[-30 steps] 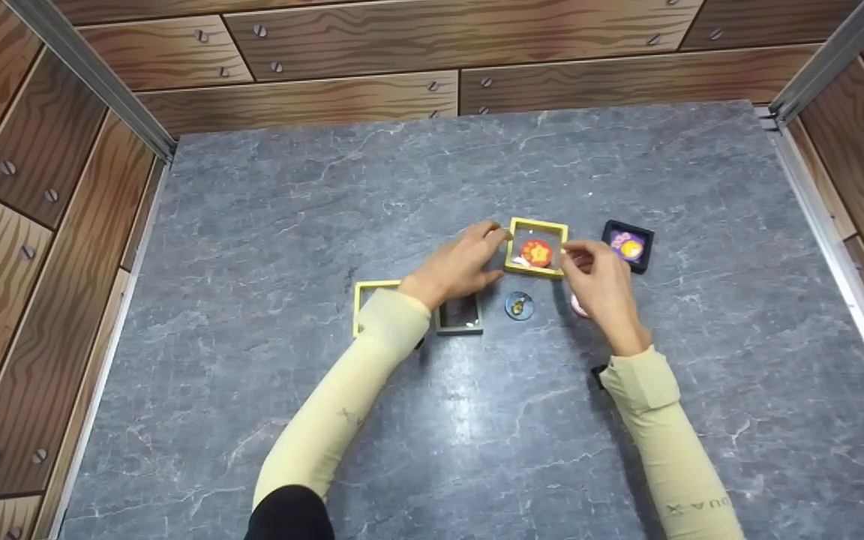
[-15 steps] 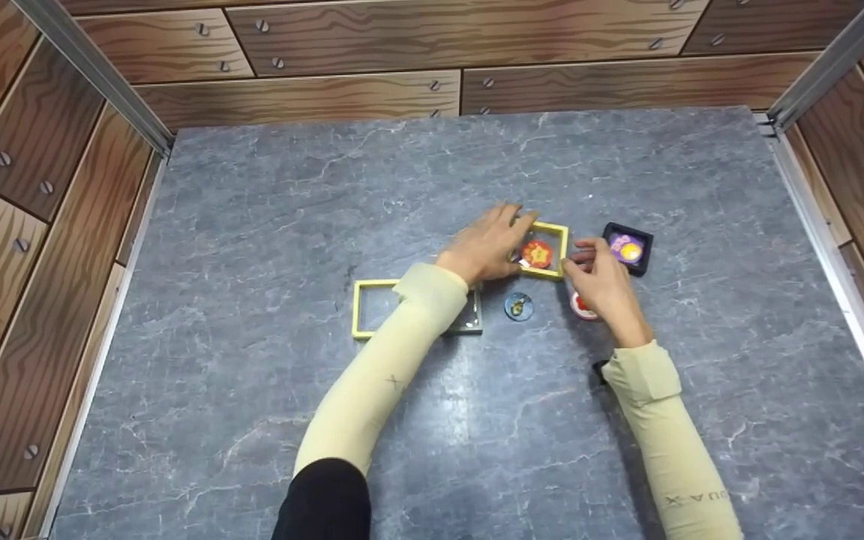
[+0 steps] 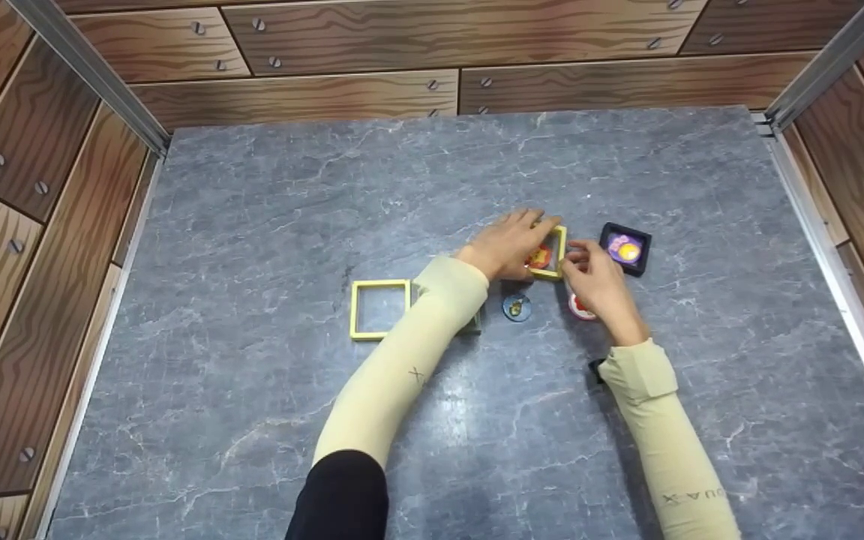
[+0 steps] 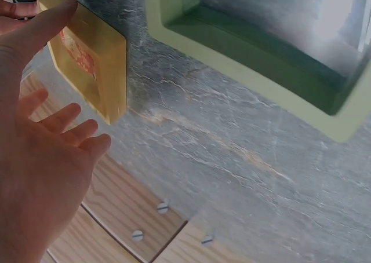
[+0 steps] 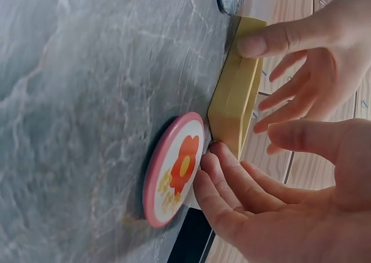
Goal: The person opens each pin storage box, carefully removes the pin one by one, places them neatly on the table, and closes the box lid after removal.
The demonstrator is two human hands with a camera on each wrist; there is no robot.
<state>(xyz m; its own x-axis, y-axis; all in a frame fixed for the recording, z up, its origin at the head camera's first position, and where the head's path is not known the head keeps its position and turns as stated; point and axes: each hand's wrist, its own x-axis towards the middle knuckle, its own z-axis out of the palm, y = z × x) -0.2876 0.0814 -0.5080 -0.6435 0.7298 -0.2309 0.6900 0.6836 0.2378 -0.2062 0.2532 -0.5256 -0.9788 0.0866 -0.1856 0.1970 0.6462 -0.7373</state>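
Grey marbled tabletop [image 3: 252, 210]: bears yellow display frame [image 5: 232, 95].
Left hand [image 3: 507, 246]: thumb on frame, fingers spread.
Right hand [image 3: 601, 289]: fingertips at frame's corner, thumb apart.
Flower disc [image 5: 175, 170]: near frame.

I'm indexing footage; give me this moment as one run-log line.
left hand: thumb on yellow frame | right hand: fingers at same frame's corner | visible within frame: red disc | nearby: pink-rimmed disc, blue disc

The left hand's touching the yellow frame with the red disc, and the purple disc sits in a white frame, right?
No, the purple disc sits in a black frame, not white, as the head view shows. The left hand does touch the yellow frame with the red disc.
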